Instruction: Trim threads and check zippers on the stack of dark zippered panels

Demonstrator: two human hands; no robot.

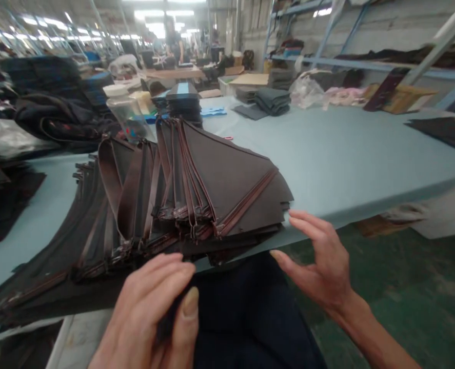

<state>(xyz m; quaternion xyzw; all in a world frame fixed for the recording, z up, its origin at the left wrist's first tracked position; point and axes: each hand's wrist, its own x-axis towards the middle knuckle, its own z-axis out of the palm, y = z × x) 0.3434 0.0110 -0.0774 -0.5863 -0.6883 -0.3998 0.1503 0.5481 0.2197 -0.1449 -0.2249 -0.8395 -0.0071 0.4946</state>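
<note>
A fanned stack of dark brown fabric panels (231,169) lies on the table in front of me, with zippers or trim along the panels and several strap loops (112,179) standing up on its left part. My left hand (150,312) is just in front of the stack's near edge. Its fingers are stretched out, thumb a little apart, and I see nothing held. Beside the stack's right end, my right hand (323,261) has thumb and fingers spread, with nothing between them. The fingertips are close to the panel corners; whether they touch is unclear.
The table (350,159) has a pale blue-green cover. Farther back are a clear plastic jar (123,110), a dark strapped stack (183,102), folded grey fabric (271,100) and a plastic bag (308,92). More dark panels (7,200) lie at left. Green floor (412,277) shows at right.
</note>
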